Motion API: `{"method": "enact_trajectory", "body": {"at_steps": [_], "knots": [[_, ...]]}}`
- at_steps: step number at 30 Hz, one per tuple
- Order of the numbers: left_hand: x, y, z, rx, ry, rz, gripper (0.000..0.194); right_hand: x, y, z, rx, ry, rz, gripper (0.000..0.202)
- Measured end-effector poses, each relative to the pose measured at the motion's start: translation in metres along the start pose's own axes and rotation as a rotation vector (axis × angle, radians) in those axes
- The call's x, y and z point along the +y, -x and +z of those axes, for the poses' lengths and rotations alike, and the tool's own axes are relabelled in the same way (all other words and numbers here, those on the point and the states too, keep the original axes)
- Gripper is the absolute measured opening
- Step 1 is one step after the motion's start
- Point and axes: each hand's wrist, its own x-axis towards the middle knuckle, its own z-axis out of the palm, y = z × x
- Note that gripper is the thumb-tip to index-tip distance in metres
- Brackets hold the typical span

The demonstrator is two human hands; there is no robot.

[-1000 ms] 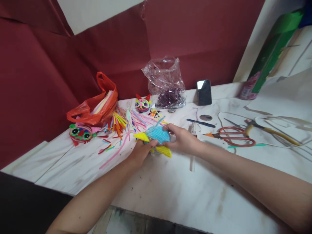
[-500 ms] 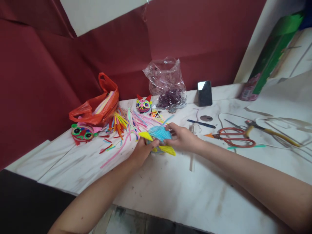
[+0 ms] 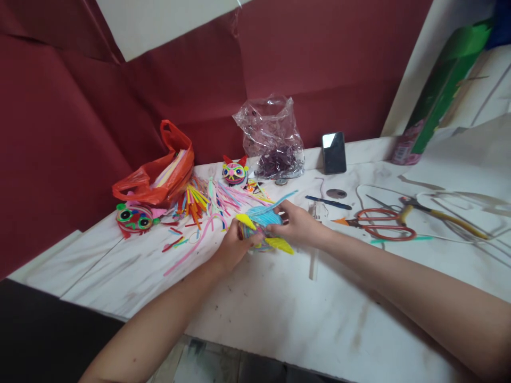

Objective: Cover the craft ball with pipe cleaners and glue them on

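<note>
Between my two hands is a pipe-cleaner figure [image 3: 263,216], light blue on top with two yellow pointed pieces and a loose blue strand sticking up at its right. My left hand [image 3: 236,242] grips its near left side, thumb pressed on it. With bent fingers, my right hand [image 3: 291,223] holds the right side. The palms and fingers hide part of its underside. Left of my hands, a pink pipe cleaner [image 3: 195,244] curves over the table. Behind lies a spread of cut pipe cleaners [image 3: 223,196] in many colours.
Finished animal-faced figures stand at the left [image 3: 134,217] and back [image 3: 235,171]. Behind are a red plastic bag [image 3: 159,178], a clear bag [image 3: 275,138] and a phone [image 3: 334,153]. To the right lie red-handled scissors [image 3: 387,223], yellow-handled pliers [image 3: 443,215] and a dark blue tool [image 3: 328,202].
The figure has turned slightly in my hands and shifted a little right. Its blue strand now leans further right, and more of its multicoloured side shows.
</note>
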Motion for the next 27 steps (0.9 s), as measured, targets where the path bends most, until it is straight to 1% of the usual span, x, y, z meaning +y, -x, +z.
{"method": "enact_trajectory", "body": {"at_steps": [2,5,8,10,12,14,15,18,19,22,27], "knots": [[-0.001,-0.001,-0.002,0.026,-0.047,0.024,0.045,0.000,0.000,-0.001,-0.014,-0.024,0.000,0.039],[-0.001,-0.002,-0.004,0.076,-0.116,0.077,0.043,0.001,-0.001,-0.003,-0.040,-0.048,-0.013,0.038],[0.000,-0.004,-0.005,0.075,-0.097,0.133,0.040,-0.002,-0.001,-0.005,-0.047,-0.018,-0.058,0.033],[0.001,-0.004,-0.004,0.069,-0.102,0.138,0.037,-0.007,0.001,-0.007,0.016,0.025,-0.090,0.031],[0.001,-0.003,-0.004,0.069,-0.121,0.135,0.040,-0.013,0.004,-0.008,0.107,0.029,-0.150,0.035],[0.000,-0.003,-0.003,0.060,-0.127,0.143,0.050,-0.019,0.008,-0.008,0.156,-0.033,-0.247,0.039],[-0.001,-0.003,-0.003,0.051,-0.124,0.148,0.054,-0.022,0.010,-0.007,0.163,-0.076,-0.304,0.036],[-0.003,-0.003,-0.004,0.023,-0.098,0.171,0.058,-0.028,0.016,-0.004,0.175,-0.151,-0.463,0.014],[-0.004,-0.004,-0.004,0.020,-0.090,0.178,0.058,-0.028,0.017,-0.003,0.184,-0.137,-0.514,0.011],[-0.004,-0.005,-0.005,0.030,-0.082,0.182,0.056,-0.028,0.021,0.002,0.185,-0.006,-0.678,0.013],[-0.005,-0.005,-0.007,0.053,-0.117,0.158,0.052,-0.022,0.023,0.006,0.110,0.282,-0.975,0.020]]}}
